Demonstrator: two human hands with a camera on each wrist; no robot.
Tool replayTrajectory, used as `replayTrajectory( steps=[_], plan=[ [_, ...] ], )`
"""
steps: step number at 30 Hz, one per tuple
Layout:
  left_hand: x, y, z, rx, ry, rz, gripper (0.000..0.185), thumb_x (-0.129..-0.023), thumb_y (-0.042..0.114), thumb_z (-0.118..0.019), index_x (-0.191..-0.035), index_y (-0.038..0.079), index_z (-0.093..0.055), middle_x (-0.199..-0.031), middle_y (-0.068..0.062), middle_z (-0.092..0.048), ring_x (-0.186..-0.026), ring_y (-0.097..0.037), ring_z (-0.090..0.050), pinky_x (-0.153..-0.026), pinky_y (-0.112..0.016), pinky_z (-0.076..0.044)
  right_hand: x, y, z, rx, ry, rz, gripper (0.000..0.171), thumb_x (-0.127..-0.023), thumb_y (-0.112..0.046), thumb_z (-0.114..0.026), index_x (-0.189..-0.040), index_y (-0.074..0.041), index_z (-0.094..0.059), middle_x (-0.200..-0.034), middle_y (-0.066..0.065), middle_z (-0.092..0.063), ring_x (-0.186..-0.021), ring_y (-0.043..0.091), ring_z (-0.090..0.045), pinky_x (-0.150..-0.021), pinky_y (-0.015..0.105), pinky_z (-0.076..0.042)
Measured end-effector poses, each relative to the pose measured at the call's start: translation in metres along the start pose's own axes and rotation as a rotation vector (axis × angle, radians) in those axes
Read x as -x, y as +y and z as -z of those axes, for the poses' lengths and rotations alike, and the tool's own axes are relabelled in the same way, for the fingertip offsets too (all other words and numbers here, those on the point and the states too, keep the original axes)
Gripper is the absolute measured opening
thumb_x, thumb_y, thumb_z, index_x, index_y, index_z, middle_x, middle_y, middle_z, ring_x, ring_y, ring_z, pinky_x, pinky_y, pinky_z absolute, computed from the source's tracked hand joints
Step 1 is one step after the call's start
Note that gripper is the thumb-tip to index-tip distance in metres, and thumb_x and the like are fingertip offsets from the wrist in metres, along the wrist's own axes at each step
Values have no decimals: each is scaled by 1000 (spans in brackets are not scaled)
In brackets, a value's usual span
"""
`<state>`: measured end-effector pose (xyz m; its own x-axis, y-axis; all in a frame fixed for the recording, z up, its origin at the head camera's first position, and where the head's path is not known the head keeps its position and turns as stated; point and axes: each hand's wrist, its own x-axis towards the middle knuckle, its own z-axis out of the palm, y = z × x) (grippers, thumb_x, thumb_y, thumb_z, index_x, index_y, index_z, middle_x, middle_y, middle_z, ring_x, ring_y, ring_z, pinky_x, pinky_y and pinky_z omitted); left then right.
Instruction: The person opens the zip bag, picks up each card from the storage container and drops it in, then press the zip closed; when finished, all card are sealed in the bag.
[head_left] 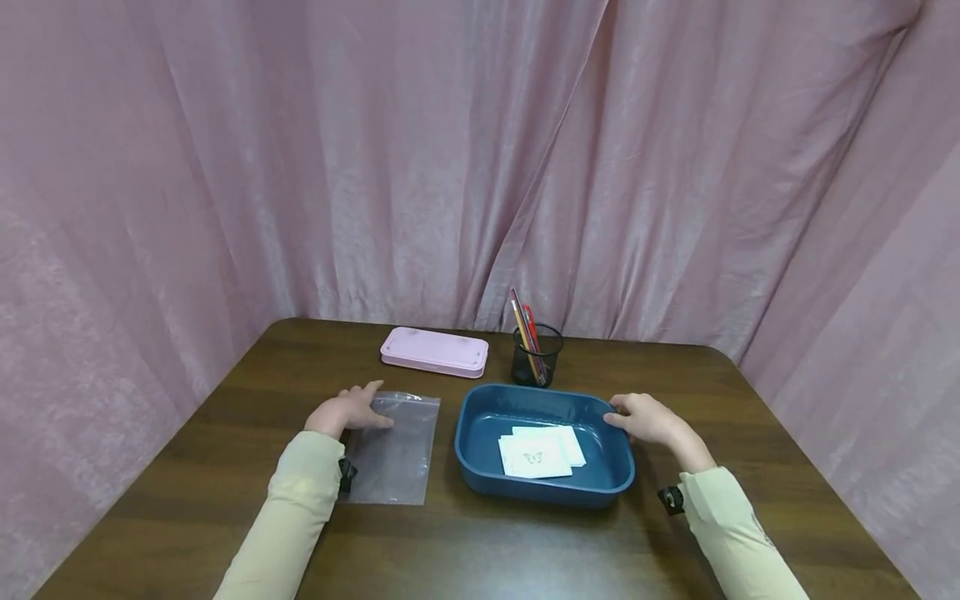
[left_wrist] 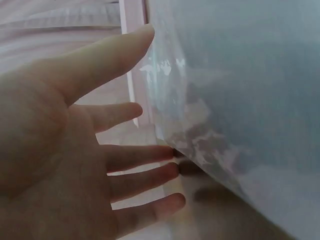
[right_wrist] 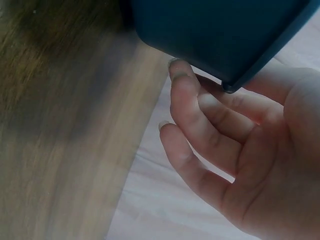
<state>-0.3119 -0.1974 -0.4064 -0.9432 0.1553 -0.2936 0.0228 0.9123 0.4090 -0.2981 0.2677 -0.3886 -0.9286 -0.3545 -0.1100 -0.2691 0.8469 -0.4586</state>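
On the table's left side lies a clear zip bag (head_left: 397, 454), flat, with its zip strip at the far end. My left hand (head_left: 351, 412) is over the bag's far left part, thumb and fingers spread and straight in the left wrist view; fingertips (left_wrist: 170, 169) are at the bag's edge. To the right stands a blue rectangular tray (head_left: 480, 483). Inside it rest white cards (head_left: 534, 457), overlapping, the top one bearing a small butterfly print. My right hand (head_left: 647, 417) grips the tray's far right corner, thumb over the rim and fingers curled against the outer wall.
A pink pencil case (head_left: 435, 350) lies near the table's back edge. Beside it, behind the tray, stands a black mesh pen cup (head_left: 549, 358) with pencils and a red pen (head_left: 530, 325). A pink curtain (head_left: 390, 167) hangs around the wooden table (head_left: 480, 554).
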Motion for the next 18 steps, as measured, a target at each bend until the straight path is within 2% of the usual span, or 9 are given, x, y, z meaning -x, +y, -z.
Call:
replayTrajectory(
  steps=[7, 12, 15, 18],
  plan=[
    [-5, -3, 0, -40, 46, -16, 81, -83, 29, -73, -147, 0, -32, -143, -34, -34, -132, -52, -32, -106, -65, -29, 1, 2, 0, -16, -5, 16, 28, -97, -17, -56, -113, 6, -60, -76, 6, -59, -62, 22, -58, -57, 28, -46],
    [-12, -8, -3, -48, 74, -62, 75, -81, 24, -75, -143, 1, -39, -136, -30, -39, -128, -49, -37, -106, -65, -28, 1, 3, -1, -28, -17, 15, 31, -98, -17, -54, -116, 7, -58, -77, 7, -60, -63, 22, -58, -58, 29, -46],
    [-17, -12, -5, -34, 104, -123, 64, -80, 16, -76, -136, 0, -49, -127, -27, -45, -119, -44, -45, -101, -60, -37, 0, 4, -2, -37, -28, 20, 31, -98, -17, -52, -117, 8, -57, -77, 7, -59, -63, 23, -58, -58, 29, -45],
    [-21, -13, -8, -13, 146, -181, 43, -79, 7, -74, -119, 0, -60, -113, -21, -54, -103, -34, -54, -90, -48, -46, -1, 5, -2, -43, -35, 23, 28, -99, -16, -51, -114, 6, -57, -75, 6, -58, -62, 22, -58, -58, 29, -44]
  ],
)
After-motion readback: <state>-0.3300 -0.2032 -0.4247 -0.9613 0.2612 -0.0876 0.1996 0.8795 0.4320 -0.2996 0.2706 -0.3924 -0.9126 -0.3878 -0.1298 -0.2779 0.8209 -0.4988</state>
